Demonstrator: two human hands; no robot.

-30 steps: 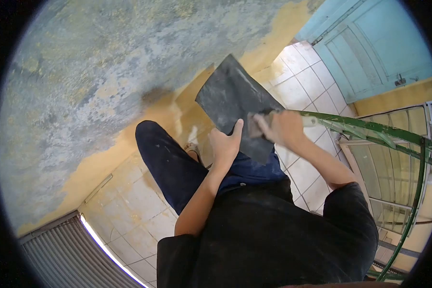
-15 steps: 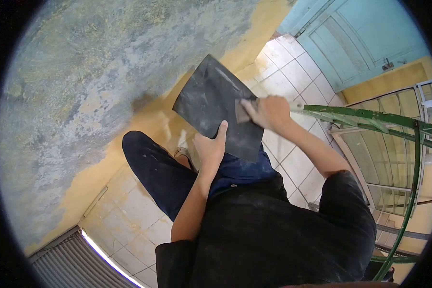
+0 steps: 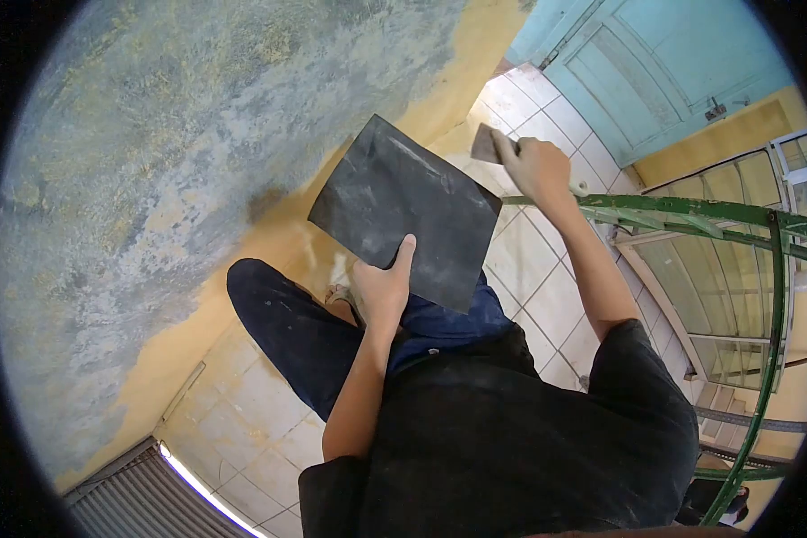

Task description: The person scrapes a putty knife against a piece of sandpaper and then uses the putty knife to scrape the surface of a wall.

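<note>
A black sheet of sandpaper [image 3: 412, 206], with pale dust streaks on it, is held out in front of my lap. My left hand [image 3: 384, 287] grips its lower left edge, thumb on top and the fingers hidden underneath. My right hand [image 3: 540, 169] is closed around the pale handle of a putty knife [image 3: 487, 145]. The knife's short, wide blade points left, beyond the sheet's upper right edge and apart from it. Directly left stands a wall [image 3: 179, 179] with patchy grey and yellow surface.
Green metal framing [image 3: 681, 206] runs along my right side, with a glass-paned frame [image 3: 735, 269] behind it. A light blue door [image 3: 655, 81] is at the upper right. White tiles [image 3: 547, 260] cover the floor, and a ribbed grey shutter [image 3: 134, 493] lies at lower left.
My right hand has moved up and to the right with the putty knife, taking the blade off the black sheet. The left hand and the sheet have shifted slightly left and down.
</note>
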